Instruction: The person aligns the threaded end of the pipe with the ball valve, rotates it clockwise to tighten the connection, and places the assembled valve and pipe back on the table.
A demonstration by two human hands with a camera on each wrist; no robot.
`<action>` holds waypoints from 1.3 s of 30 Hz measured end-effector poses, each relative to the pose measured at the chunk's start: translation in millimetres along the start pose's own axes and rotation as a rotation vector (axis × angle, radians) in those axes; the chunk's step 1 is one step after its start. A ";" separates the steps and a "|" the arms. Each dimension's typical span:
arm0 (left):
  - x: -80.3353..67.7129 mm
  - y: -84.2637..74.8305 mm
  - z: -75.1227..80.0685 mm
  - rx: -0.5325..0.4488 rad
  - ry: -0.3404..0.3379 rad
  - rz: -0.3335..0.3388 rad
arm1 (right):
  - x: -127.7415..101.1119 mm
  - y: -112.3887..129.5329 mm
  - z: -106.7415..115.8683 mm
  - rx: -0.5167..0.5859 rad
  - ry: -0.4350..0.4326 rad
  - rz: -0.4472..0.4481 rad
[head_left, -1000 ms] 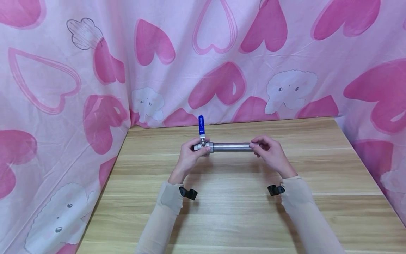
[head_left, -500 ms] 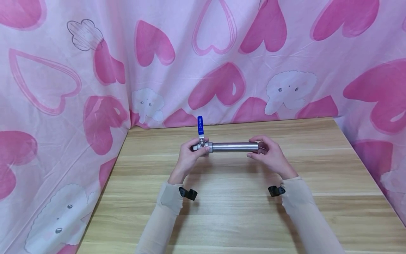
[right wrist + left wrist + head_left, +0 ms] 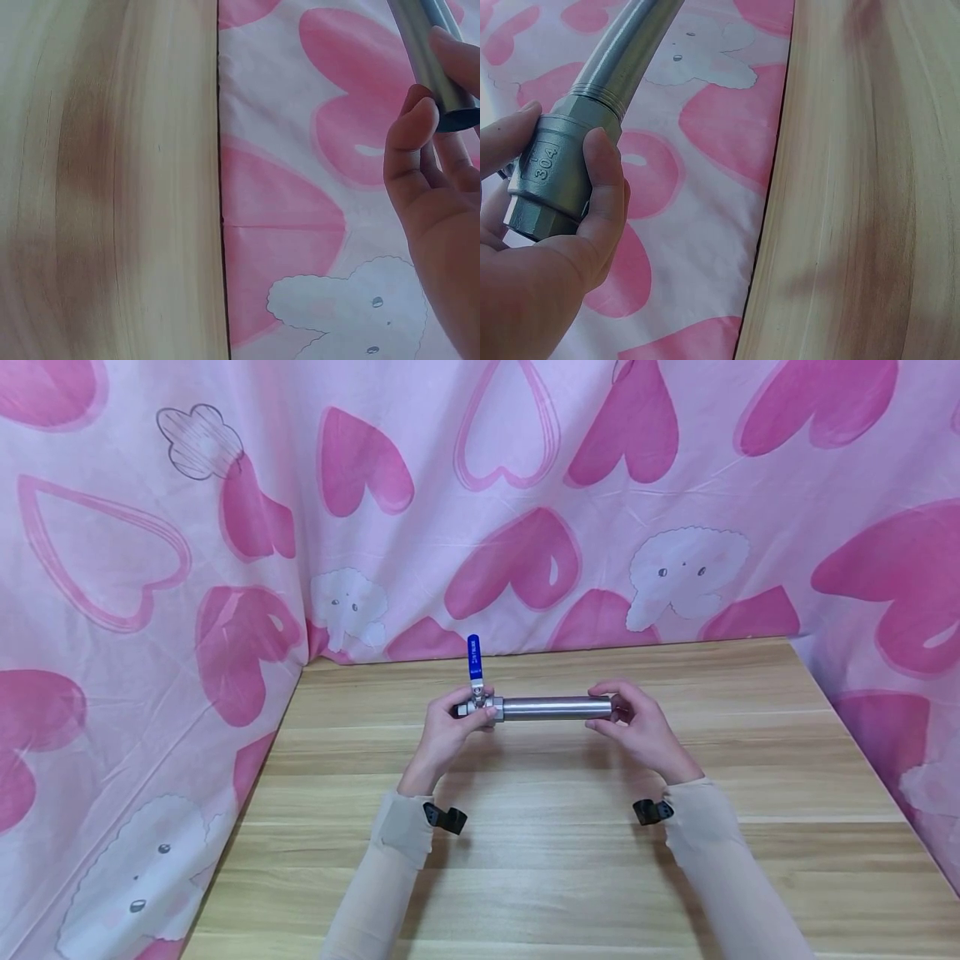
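Note:
A steel ball valve [image 3: 551, 165] marked 304 is gripped by my left hand [image 3: 444, 731], the thumb on its near side. Its blue lever handle [image 3: 474, 658] points up and away from me. Out of the valve's right side runs a smooth steel pipe [image 3: 555, 707], with a few threads showing at the joint in the left wrist view. My right hand [image 3: 648, 727] holds the pipe's free end between thumb and fingers. That end's dark open mouth shows in the right wrist view. Valve and pipe are held level above the table.
A wood-grain table [image 3: 525, 868] lies below both hands. Pink heart-patterned cloth [image 3: 420, 552] hangs behind it and along both sides. Small black wrist cameras [image 3: 450, 818] stick out from the sleeves.
My right fingers have shifted outward along the pipe, from overlapping its end to holding it at the rim, uncovering more of it. The left hand keeps its grip on the valve.

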State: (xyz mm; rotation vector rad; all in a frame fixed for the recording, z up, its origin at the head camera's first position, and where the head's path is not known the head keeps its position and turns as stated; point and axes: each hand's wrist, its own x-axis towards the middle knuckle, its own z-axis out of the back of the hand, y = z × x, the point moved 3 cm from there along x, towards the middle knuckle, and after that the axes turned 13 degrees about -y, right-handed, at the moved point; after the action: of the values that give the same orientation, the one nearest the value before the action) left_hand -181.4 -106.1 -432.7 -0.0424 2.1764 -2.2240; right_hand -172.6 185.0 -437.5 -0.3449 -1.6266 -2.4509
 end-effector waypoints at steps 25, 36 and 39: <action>-0.2 0.8 0.7 -0.019 0.006 -0.024 | 0.0 2.3 0.4 -0.008 -0.009 -0.010; -1.3 -0.5 0.9 0.002 0.002 -0.007 | 0.8 -3.4 0.0 -0.006 -0.017 -0.028; -1.3 -1.1 0.8 0.007 0.000 -0.007 | 1.5 -2.9 0.2 -0.009 -0.017 -0.034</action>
State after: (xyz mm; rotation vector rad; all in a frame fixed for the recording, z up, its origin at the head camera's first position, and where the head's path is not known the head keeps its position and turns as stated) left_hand -180.1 -106.8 -431.6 -0.0499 2.1717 -2.2343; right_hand -174.8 186.3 -439.5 -0.3436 -1.6423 -2.4875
